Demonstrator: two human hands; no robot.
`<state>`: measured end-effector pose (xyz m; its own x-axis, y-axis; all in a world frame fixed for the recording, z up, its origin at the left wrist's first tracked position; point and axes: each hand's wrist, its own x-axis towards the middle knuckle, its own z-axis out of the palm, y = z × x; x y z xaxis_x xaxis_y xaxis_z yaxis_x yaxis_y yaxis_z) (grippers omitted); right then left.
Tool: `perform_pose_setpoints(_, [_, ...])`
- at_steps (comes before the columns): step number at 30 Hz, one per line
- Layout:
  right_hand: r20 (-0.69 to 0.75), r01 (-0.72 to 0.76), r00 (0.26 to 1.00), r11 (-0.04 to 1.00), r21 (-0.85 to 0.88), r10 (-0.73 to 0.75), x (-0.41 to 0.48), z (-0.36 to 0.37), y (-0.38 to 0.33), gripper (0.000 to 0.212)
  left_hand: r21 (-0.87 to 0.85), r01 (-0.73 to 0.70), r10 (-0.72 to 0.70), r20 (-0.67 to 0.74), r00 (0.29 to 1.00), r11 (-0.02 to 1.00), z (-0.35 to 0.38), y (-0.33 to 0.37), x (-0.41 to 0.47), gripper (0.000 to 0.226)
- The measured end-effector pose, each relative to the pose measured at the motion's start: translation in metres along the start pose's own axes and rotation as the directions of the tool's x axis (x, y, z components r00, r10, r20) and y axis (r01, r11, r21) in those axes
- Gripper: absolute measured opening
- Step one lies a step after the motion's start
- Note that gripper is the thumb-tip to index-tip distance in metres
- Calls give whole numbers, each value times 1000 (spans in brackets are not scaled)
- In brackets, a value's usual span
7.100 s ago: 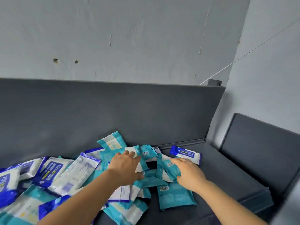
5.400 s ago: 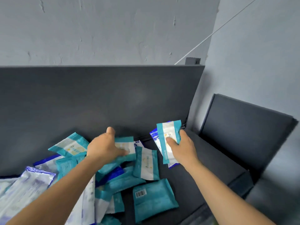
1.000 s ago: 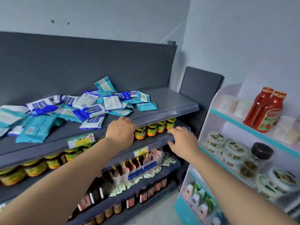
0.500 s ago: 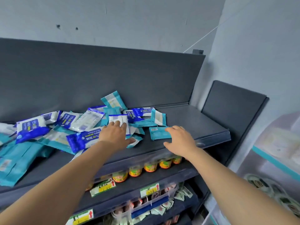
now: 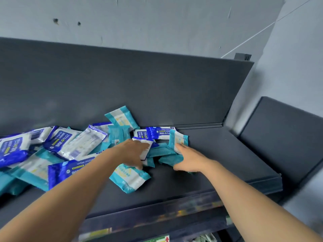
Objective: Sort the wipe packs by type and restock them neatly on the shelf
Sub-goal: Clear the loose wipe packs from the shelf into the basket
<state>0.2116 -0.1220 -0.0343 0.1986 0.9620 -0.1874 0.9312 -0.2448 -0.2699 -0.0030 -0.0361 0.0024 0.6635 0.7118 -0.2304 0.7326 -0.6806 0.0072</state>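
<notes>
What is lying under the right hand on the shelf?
Teal wipe packs lie under the right hand; the palm hides how many.

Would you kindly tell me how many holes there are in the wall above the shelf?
2: the left hole high at the picture's left, the right hole just beside it; none looks hidden.

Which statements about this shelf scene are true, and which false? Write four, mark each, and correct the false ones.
1. Both the left hand and the right hand reach into the pile of packs. True.
2. The packs stand sorted in neat rows. False: teal packs and blue packs lie mixed in a loose pile.
3. One teal pack leans against the back panel. True.
4. The right hand holds a bottle. False: it rests on teal packs.
</notes>
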Motion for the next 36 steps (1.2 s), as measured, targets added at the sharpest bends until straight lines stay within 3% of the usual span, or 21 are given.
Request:
perform_pose_setpoints(3, [-118,27,992,990,-140,-43,7,-2,1,60,-28,-18,22,156,988,999,-13,-8,6,83])
perform_pose_setpoints(6, [-175,35,981,962,-270,-84,12,2,0,65,-51,-17,27,202,979,999,-26,-19,7,78])
perform_pose_setpoints(13, [-424,-1,901,975,-222,-96,7,14,6,53,-70,59,-69,-143,987,996,-16,-14,13,45])
perform_pose_setpoints(18, [-587,-36,809,992,-121,-42,-7,17,10,46,-305,50,-194,-464,864,951,-16,-15,8,34])
perform_pose_setpoints(22, [-724,-68,681,994,83,107,-25,11,1,40,-531,-103,-297,-612,733,841,-19,-14,1,29])
perform_pose_setpoints(26, [-796,-36,566,971,238,216,-51,0,-22,36,-682,-272,-358,-631,688,679,-19,-8,-9,31])
perform_pose_setpoints(30, [-848,25,458,949,313,267,-85,0,-55,35,-745,-432,-314,-628,712,508,-18,1,-29,31])
perform_pose_setpoints(36, [-840,-19,403,921,390,364,-152,21,-100,41,-841,-494,-173,-532,829,221,-2,25,-64,21])
